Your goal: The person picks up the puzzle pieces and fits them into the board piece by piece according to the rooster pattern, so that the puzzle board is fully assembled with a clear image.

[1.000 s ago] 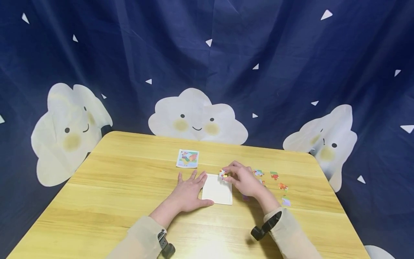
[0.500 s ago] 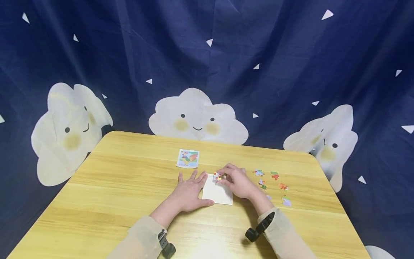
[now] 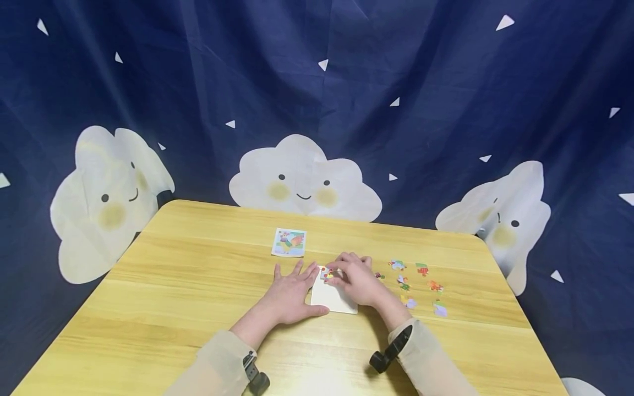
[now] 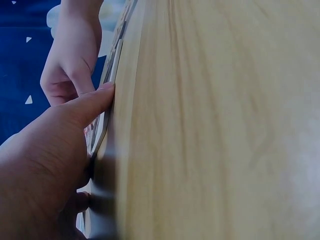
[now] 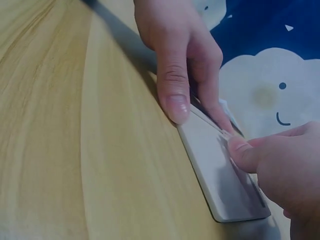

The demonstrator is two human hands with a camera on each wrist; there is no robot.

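A white square puzzle tray [image 3: 337,301] lies on the table before me. My left hand [image 3: 289,297] rests along its left side with fingers spread, the thumb at the near edge and the index finger by the far left corner. Between the thumb and fingers of my right hand [image 3: 360,281] is a small colourful jigsaw piece [image 3: 325,274], close over the tray's far left corner. In the right wrist view the thumb tip sits low at the tray's [image 5: 205,155] inner edge, and the fingers hide most of the piece.
Several loose jigsaw pieces [image 3: 404,282] are scattered on the wooden table [image 3: 198,275] to the right of the tray. A square picture card [image 3: 289,242] of a colourful bird lies beyond the left hand. Dark blue cloth [image 3: 317,99] with cloud faces hangs behind the table.
My right hand has carried the jigsaw piece leftward across the tray to the far left corner and lowered it. More loose pieces show on the right. The left hand has stayed put.
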